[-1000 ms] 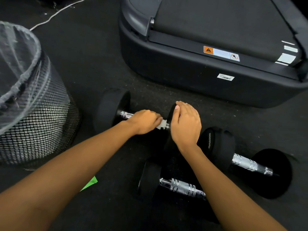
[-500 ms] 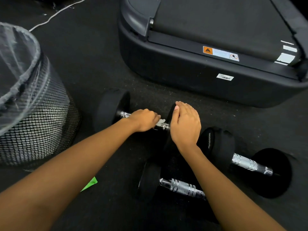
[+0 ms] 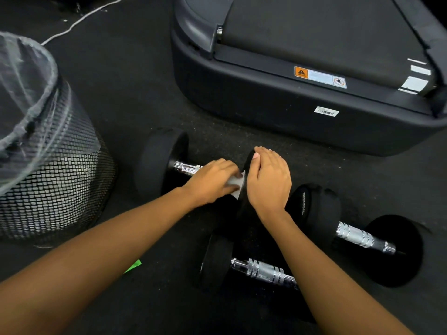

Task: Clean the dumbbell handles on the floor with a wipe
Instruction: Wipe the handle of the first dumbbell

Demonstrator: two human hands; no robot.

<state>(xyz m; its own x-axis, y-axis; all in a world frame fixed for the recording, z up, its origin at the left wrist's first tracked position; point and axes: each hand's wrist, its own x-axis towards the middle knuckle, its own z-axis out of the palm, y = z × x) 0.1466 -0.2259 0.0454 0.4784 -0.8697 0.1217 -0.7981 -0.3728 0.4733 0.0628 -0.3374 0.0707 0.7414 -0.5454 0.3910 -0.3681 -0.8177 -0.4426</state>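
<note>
Three black dumbbells with chrome handles lie on the dark floor. The far dumbbell shows a short stretch of bare handle. My left hand grips that handle through a white wipe, close against the right weight head. My right hand rests over the top of that right head, fingers curved round its edge. A second dumbbell handle lies to the right. The third dumbbell handle lies nearest me, partly under my right forearm.
A black mesh bin lined with a clear bag stands at the left. A treadmill base fills the far right. A green scrap peeks out under my left forearm. A white cable runs across the far floor.
My left hand has slid right along the handle with the wipe, up against the right weight head. More bare chrome shows on its left. My right hand has stayed put.
</note>
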